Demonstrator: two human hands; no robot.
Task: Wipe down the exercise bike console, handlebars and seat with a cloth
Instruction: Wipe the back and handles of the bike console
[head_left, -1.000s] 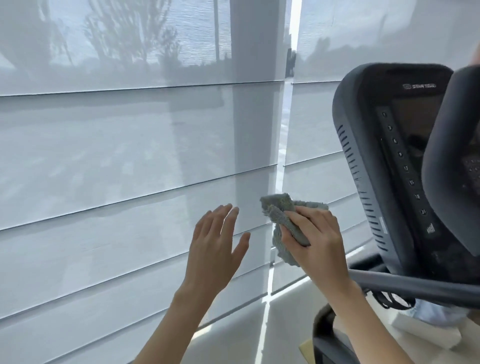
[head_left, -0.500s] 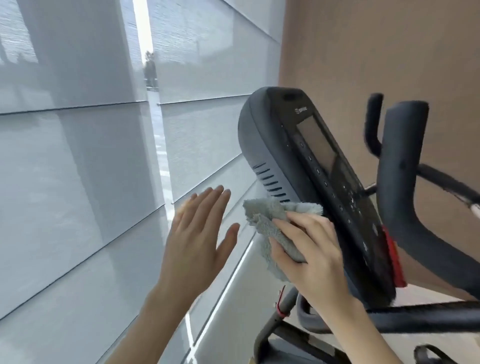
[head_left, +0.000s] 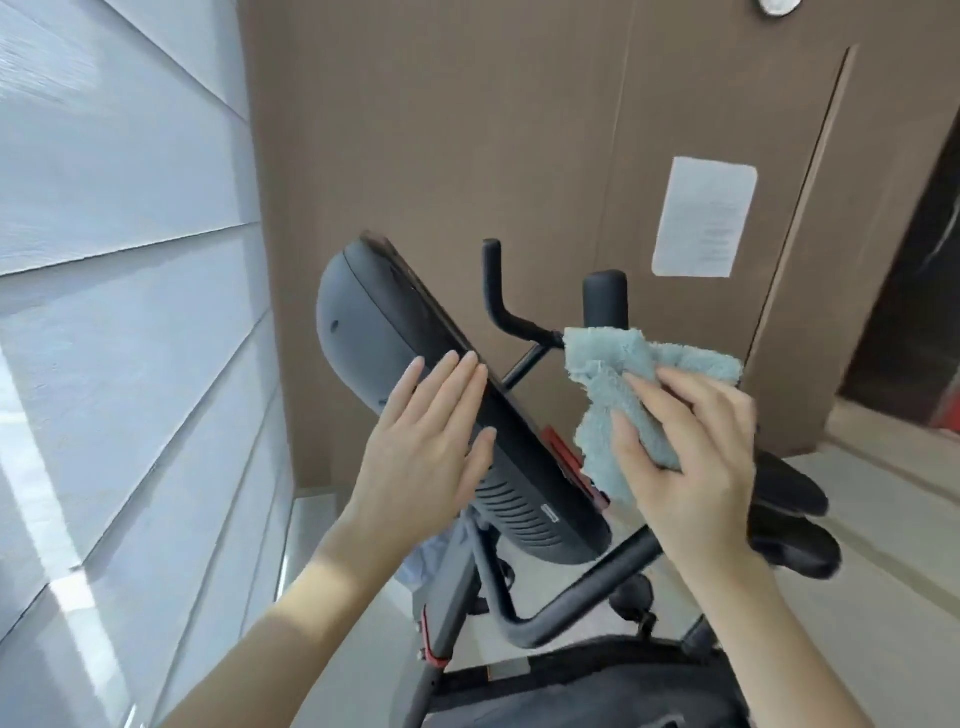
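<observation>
The left hand (head_left: 426, 441) is lying flat, fingers straight and close together, against the rounded grey back of the exercise bike's console (head_left: 374, 332), with the fingertips reaching the thin edge where the back meets the dark front face; it is holding nothing. The right hand (head_left: 696, 457) is gripping a fluffy pale blue-grey cloth (head_left: 623, 384), the fingers curling round its bunched middle while loose folds are sticking out above and below the hand. The cloth is sitting on the front side of the console, its lower end hanging just beside a red strip (head_left: 563, 452) near the console's bottom edge; whether it is actually touching the screen face cannot be told from this angle. The console is tilting away, seen almost edge-on. Behind the cloth, the black handlebars (head_left: 602, 301) are rising upright. A white paper sheet (head_left: 704, 215) is hanging on the brown wall (head_left: 467, 130) behind, and pale window blinds (head_left: 119, 208) are filling the left side.
</observation>
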